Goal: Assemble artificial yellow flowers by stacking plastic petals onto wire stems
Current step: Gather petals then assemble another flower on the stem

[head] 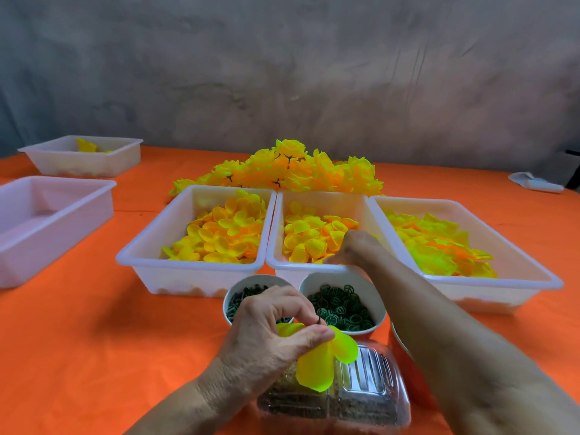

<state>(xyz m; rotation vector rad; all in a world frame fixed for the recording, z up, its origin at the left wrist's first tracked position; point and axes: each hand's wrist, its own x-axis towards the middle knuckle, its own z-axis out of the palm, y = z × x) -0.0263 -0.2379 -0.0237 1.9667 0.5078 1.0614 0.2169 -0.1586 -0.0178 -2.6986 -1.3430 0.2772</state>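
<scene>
while an orange cloth [94, 356] covers the table, far left sit 2 white trays: back one [81, 157] w/ a few yellow bits inside, nearer one [50, 227] at the left edge. next come 3 white trays side by side, rims touching: left tray [150, 243] and middle tray [276, 246] hold round yellow petals [219, 237], right tray [533, 271] holds flatter yellow-green petals [439, 243]. behind them lies a heap of finished yellow flowers [292, 171]. in front, 2 white cups: left cup [230, 296] w/ dark green pieces, right cup [378, 299] w/ dark green rings [342, 304]. left hand [276, 328], near the cups, pinches a wire stem [318, 320] w/ yellow petal layers [317, 368] on it, thumb & fingers curled round, above a clear plastic container [361, 390]. right hand [353, 246] reaches into the middle tray, down among the petals; fingers hidden, can't tell if it holds any. far right, a small pale object [533, 182] at the table edge.
</scene>
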